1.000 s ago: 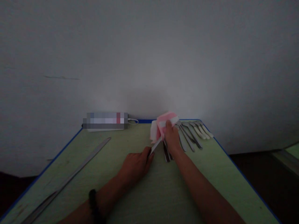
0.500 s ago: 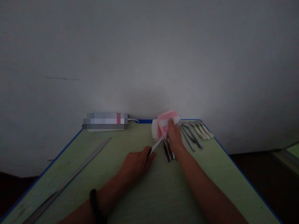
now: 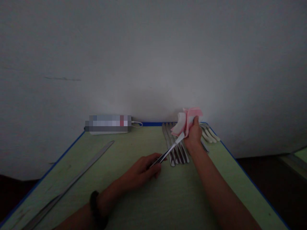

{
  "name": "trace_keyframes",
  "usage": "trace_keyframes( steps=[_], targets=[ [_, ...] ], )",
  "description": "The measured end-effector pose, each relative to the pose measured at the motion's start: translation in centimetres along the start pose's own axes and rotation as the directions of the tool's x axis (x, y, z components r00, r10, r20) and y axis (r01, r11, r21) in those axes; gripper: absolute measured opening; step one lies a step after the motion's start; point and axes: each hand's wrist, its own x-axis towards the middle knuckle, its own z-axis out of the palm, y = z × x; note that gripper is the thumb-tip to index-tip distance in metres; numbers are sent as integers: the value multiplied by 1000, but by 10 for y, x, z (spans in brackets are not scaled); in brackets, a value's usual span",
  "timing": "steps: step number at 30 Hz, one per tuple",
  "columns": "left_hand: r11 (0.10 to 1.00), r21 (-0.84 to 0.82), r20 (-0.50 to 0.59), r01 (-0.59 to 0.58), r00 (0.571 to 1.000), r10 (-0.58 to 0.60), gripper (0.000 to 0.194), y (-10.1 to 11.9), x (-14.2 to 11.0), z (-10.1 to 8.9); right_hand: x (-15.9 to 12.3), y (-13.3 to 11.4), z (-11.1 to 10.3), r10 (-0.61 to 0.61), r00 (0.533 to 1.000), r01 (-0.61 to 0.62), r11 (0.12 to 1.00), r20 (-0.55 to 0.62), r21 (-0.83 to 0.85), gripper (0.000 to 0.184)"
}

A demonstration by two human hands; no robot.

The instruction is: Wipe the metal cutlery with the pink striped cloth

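Note:
My left hand (image 3: 146, 169) is closed round the handle of a silver table knife (image 3: 171, 147), which slants up and to the right over the table. The knife's far end meets a pink and white cloth (image 3: 192, 118). That cloth is pinched in my right hand (image 3: 195, 135), thumb on top, and it hides the knife's tip. Below the held knife lies a row of several table knives (image 3: 171, 156), handles toward me, partly covered from view by the cloth. Just right of my right hand are several pieces of cutlery with white handles (image 3: 211, 136).
A long blade-like piece of cutlery (image 3: 81, 172) lies slanting along the left of the green table (image 3: 134, 210). At the back left is a blurred-out box-like object (image 3: 110, 129) with a white cable (image 3: 137, 124). The grey wall (image 3: 153, 64) stands right behind the blue table edge.
My right hand and the cloth have moved right, uncovering more of the knife row and more of the held knife. My left hand has shifted slightly, its knife still gripped.

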Motion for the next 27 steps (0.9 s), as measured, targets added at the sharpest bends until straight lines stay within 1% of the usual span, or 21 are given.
trace_keyframes(
  steps=[2, 3, 5, 7, 9, 11, 13, 15, 18, 20, 23, 25, 27],
  targets=[
    [999, -50, 5, 1, 1000, -1, 33, 0, 0, 0, -2, -2, 2, 16, 998, -14, 999, -69, 29, 34],
    [997, -77, -9, 9, 1000, -10, 33, -1, 0, 1, -2, -2, 3, 5, 995, -1, 999, -96, 43, 33],
    [990, -133, -57, 39, 997, -47, 34, -2, 1, 3, -1, 1, 5, -20, 994, 29, 997, -112, 75, 32],
    [980, -183, -110, 73, 989, -94, 34, -4, 3, 5, 2, 5, 6, -6, 998, 12, 994, -60, 107, 31],
    [970, -222, -168, 96, 977, -135, 34, -6, 5, 7, 5, 8, 6, 51, 998, -55, 993, 36, 107, 26],
    [958, -267, -216, 105, 962, -165, 34, -7, 8, 8, 7, 9, 6, 128, 987, -135, 989, 101, 66, 21],
    [947, -304, -250, 100, 951, -181, 35, -7, 9, 8, 8, 9, 4, 197, 975, -199, 980, 103, 8, 16],
    [946, -310, -275, 92, 944, -182, 36, -6, 9, 8, 8, 7, 1, 206, 975, -205, 978, 79, -23, 12],
    [953, -289, -294, 95, 938, -183, 38, -4, 8, 8, 9, 7, -3, 172, 984, -174, 984, 53, 30, 9],
    [953, -287, -290, 98, 939, -184, 39, -2, 8, 9, 11, 7, -5, 187, 982, -188, 977, 18, 97, 10],
    [956, -280, -288, 88, 942, -171, 39, 0, 7, 9, 12, 6, -6, 291, 957, -285, 943, -12, 171, 14],
    [960, -267, -298, 80, 941, -161, 39, 0, 7, 9, 11, 3, -7, 374, 927, -374, 908, 36, 190, 16],
    [966, -245, -306, 84, 939, -159, 39, -1, 7, 9, 9, -1, -8, 426, 899, -437, 883, 100, 171, 21]
  ],
)
